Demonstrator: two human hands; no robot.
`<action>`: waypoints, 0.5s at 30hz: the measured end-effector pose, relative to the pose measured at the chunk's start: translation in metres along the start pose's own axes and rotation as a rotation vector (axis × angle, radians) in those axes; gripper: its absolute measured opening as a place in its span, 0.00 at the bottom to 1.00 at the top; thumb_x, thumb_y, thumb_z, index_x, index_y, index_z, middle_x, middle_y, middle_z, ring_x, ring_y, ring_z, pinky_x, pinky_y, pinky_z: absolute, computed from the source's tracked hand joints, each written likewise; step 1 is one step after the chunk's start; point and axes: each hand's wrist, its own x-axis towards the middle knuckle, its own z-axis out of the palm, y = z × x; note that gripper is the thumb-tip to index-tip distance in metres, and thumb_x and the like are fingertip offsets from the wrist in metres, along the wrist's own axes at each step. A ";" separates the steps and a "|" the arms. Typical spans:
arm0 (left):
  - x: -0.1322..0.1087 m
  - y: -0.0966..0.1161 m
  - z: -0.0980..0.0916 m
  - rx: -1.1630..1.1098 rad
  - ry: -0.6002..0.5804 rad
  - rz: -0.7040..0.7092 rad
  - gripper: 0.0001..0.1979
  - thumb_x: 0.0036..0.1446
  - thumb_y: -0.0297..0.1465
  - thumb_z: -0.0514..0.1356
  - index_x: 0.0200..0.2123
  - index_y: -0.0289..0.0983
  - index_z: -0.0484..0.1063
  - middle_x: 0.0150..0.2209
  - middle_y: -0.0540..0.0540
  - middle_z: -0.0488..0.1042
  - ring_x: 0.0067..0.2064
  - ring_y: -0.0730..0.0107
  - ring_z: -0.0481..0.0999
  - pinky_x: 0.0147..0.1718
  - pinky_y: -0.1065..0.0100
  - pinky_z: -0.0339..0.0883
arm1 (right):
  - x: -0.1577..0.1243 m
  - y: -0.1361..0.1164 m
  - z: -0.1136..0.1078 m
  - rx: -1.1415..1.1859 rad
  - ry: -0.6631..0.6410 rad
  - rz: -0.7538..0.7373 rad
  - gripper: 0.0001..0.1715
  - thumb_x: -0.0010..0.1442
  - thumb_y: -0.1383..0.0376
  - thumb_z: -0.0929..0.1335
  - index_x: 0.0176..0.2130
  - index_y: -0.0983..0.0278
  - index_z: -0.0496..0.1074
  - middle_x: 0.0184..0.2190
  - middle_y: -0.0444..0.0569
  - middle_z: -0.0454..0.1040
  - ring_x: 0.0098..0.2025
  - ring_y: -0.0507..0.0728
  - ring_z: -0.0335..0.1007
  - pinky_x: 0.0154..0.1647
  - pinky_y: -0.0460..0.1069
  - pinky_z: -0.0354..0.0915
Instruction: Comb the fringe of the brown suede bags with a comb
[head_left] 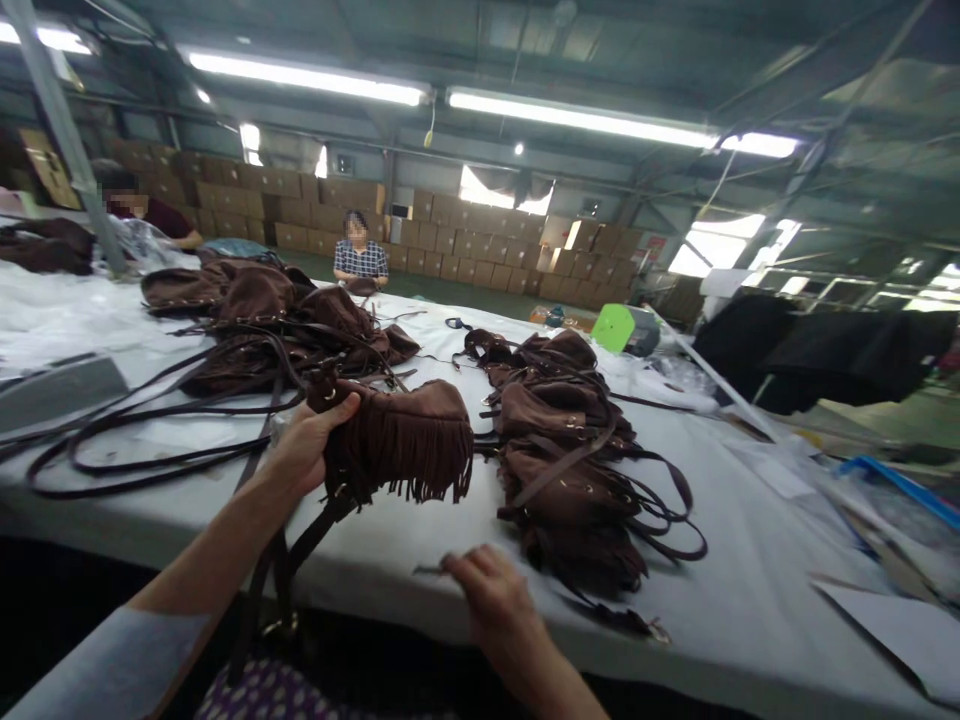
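My left hand (311, 445) is closed on the upper edge of a dark brown fringed bag (409, 425), holding it raised over the near side of the table. The fringe hangs down, and a strap (322, 530) with metal fittings drops past the table's front edge. To the lower right, my right hand (495, 595) is closed on a small, thin, pointed tool (430, 570), too blurred to name. The tool points left, below the bag and apart from it. Right of the held bag lies a row of similar brown bags (555, 420).
A heap of brown bags (255, 300) with long looped straps covers the table's left side. On the white tabletop (735, 540), a sheet (892, 635) lies at right. A green object (613, 327) stands at the far edge. Across the table are two people, one in a checked shirt (361, 262).
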 end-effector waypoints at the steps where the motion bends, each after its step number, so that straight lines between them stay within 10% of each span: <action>1: -0.003 -0.005 0.002 0.017 -0.009 -0.023 0.11 0.41 0.28 0.70 0.31 0.34 0.75 0.30 0.45 0.79 0.35 0.57 0.79 0.39 0.57 0.75 | 0.019 0.000 -0.031 0.014 0.158 0.008 0.17 0.64 0.74 0.59 0.47 0.61 0.71 0.33 0.48 0.71 0.37 0.55 0.64 0.38 0.49 0.59; 5: -0.014 -0.025 0.015 0.026 -0.035 -0.114 0.10 0.42 0.29 0.69 0.30 0.34 0.75 0.28 0.46 0.78 0.31 0.60 0.79 0.36 0.60 0.76 | 0.073 -0.006 -0.077 -0.179 0.307 -0.034 0.18 0.66 0.71 0.58 0.51 0.61 0.69 0.35 0.51 0.72 0.39 0.58 0.63 0.42 0.54 0.59; 12: 0.001 -0.014 0.011 -0.101 0.111 -0.061 0.04 0.48 0.26 0.65 0.30 0.36 0.73 0.27 0.48 0.78 0.29 0.63 0.79 0.36 0.60 0.76 | -0.020 -0.016 0.102 -0.228 -0.414 -0.298 0.10 0.55 0.56 0.71 0.26 0.57 0.72 0.21 0.41 0.70 0.30 0.55 0.65 0.34 0.51 0.63; 15: 0.007 -0.007 -0.003 -0.074 0.088 -0.060 0.07 0.47 0.25 0.66 0.32 0.35 0.73 0.29 0.47 0.79 0.30 0.64 0.79 0.36 0.62 0.76 | -0.049 -0.012 0.115 -0.228 -0.425 -0.234 0.06 0.54 0.58 0.72 0.28 0.55 0.73 0.19 0.40 0.69 0.26 0.54 0.64 0.27 0.48 0.60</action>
